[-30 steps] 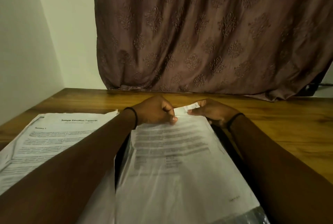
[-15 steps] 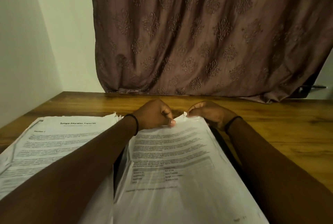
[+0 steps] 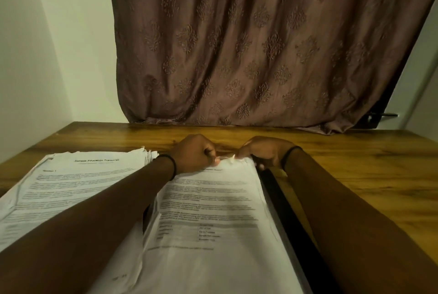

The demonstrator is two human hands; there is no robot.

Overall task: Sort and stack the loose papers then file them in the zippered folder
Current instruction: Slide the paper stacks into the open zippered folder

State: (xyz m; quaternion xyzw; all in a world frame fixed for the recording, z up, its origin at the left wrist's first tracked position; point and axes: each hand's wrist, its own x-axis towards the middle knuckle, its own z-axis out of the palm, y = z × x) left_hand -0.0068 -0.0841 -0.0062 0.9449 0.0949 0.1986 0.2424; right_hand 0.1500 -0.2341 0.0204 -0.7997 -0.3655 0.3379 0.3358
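Observation:
A translucent zippered folder [image 3: 272,201] lies lengthwise in front of me, with a printed sheet [image 3: 208,213] showing through it and a black strip along its right side. My left hand [image 3: 195,152] is closed in a fist, pinching the folder's far edge. My right hand [image 3: 264,151] pinches the same edge a little to the right, fingertips almost meeting the left's. A stack of loose papers [image 3: 78,180], headed "Sample Education Transcript", lies to the left, partly under my left forearm.
The wooden table [image 3: 355,170] runs out to the right and behind the hands. A brown patterned curtain [image 3: 260,45] hangs down to the table's back edge. A white wall [image 3: 35,57] closes the left side.
The small white tab that stuck out between my fingertips a second ago no longer shows. Both hands stay at the folder's far edge, and the view has drawn closer.

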